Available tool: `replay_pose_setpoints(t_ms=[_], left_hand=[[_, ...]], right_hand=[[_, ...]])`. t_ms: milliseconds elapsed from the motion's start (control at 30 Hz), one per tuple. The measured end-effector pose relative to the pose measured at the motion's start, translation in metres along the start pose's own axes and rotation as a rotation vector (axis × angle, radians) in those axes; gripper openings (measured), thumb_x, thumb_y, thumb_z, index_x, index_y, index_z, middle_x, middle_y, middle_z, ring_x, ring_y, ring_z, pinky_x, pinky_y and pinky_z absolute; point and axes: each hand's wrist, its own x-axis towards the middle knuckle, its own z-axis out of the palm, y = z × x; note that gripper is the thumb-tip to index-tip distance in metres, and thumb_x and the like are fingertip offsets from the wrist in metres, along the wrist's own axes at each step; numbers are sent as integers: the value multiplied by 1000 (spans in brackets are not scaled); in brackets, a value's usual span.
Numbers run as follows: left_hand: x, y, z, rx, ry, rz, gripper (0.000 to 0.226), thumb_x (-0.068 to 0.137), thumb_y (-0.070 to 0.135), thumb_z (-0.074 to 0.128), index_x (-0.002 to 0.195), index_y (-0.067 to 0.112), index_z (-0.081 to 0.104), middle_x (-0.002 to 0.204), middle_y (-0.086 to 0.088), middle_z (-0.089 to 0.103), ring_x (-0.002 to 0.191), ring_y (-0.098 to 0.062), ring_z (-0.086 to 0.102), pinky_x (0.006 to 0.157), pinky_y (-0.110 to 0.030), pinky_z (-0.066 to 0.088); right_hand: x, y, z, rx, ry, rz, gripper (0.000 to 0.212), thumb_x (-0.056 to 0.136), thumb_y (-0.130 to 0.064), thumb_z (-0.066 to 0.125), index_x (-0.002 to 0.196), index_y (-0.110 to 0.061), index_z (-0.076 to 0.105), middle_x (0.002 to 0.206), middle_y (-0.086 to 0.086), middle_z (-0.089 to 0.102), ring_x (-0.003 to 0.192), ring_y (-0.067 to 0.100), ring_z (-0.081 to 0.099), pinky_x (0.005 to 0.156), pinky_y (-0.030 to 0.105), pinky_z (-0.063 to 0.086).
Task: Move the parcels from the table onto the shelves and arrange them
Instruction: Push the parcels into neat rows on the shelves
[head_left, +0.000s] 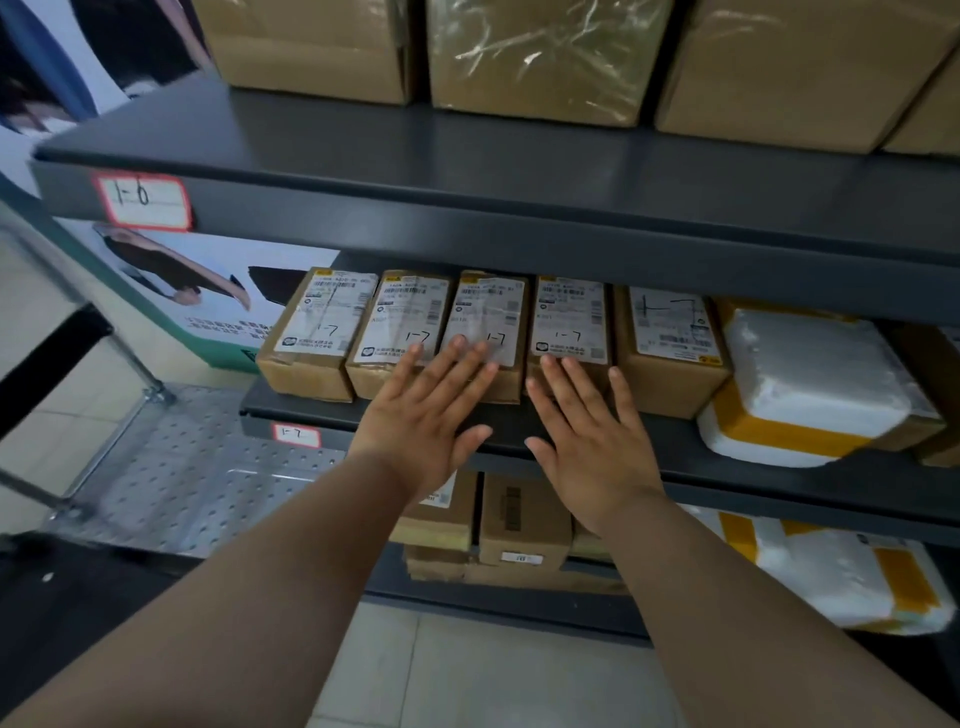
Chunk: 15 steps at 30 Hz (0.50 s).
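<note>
Left hand (431, 410) is lying flat, fingers (460, 358) straight, gripping nothing, tips touching the 3rd box (485, 312). Right hand (587, 436) is likewise flat and empty, fingertips touching the 4th box (569, 317). Both boxes are sitting in a row near the shelf (753, 467) front edge, labels up.

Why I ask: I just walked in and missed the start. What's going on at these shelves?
A person seems to be straightening a row of small brown parcels on the shelf tagged 1-7. Both hands are flat and open: the left hand has fingertips on the third parcel, and the right hand reaches the fourth parcel. Nothing is gripped. A white foam box sits right of the row.
</note>
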Motion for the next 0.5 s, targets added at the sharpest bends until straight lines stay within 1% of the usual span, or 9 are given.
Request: replay_pose_setpoints(t_ms=[33, 67, 100, 133, 200, 267, 367, 433, 500], left_hand=[[-4, -5, 3, -6, 59, 13, 64, 84, 50, -33, 139, 17, -42, 144, -3, -48, 134, -20, -44, 109, -44, -30], [-9, -11, 7, 1, 106, 24, 66, 90, 51, -27, 147, 17, -28, 152, -4, -36, 141, -20, -32, 114, -45, -22], [-16, -19, 9, -3, 130, 27, 66, 95, 51, -17, 151, 16, -13, 158, -4, -23, 146, -21, -19, 118, -45, -14], [-23, -27, 12, -19, 133, 25, 65, 98, 51, -9, 152, 15, -2, 160, -5, -14, 148, -22, -9, 119, -46, -7], [-36, -46, 18, -27, 145, 5, 63, 100, 51, -2, 151, 16, 5, 161, -6, -9, 149, -25, -2, 119, -49, -1], [-43, -65, 20, -41, 119, -43, 63, 100, 52, 1, 152, 17, 6, 161, -7, -4, 149, -27, 0, 118, -53, 2], [-48, -83, 29, -44, 26, -95, 62, 100, 54, 3, 152, 20, 5, 160, -9, -2, 148, -29, -1, 115, -56, 7], [-44, -88, 35, -37, 15, -97, 64, 98, 55, -3, 152, 21, -1, 158, -7, -10, 147, -26, -11, 115, -55, 3], [-36, -90, 37, -43, 24, -94, 68, 90, 59, -19, 150, 25, -21, 153, -2, -29, 142, -23, -30, 115, -54, -10]], right_hand=[[2, -4, -4, 21, 22, -16, 59, 94, -45, 25, 143, -13, 34, 156, 5, 22, 144, 20, 20, 117, 51, 9], [5, -9, -9, 42, 35, -34, 59, 95, -45, 25, 144, -13, 33, 156, 5, 21, 144, 21, 21, 116, 51, 10], [8, -15, -13, 55, 33, -46, 59, 95, -45, 25, 144, -13, 32, 156, 5, 20, 145, 21, 20, 116, 51, 11], [11, -21, -17, 60, 21, -53, 59, 96, -45, 24, 145, -14, 31, 156, 4, 20, 145, 21, 20, 116, 51, 10], [20, -32, -22, 47, -28, -65, 58, 97, -46, 23, 146, -15, 29, 157, 3, 18, 146, 20, 14, 118, 50, 7], [26, -39, -23, 5, -99, -75, 59, 97, -48, 18, 147, -17, 25, 158, 2, 10, 148, 18, 4, 119, 48, 0], [32, -48, -22, -38, -210, -57, 61, 97, -51, 5, 150, -20, 11, 157, 0, -12, 148, 18, -11, 118, 47, -10], [36, -52, -23, -32, -259, -58, 65, 91, -52, -10, 148, -22, -8, 152, -1, -29, 143, 17, -26, 115, 47, -20], [41, -53, -24, -4, -327, -37, 67, 82, -52, -24, 143, -23, -25, 143, -2, -45, 135, 16, -40, 110, 46, -27]])
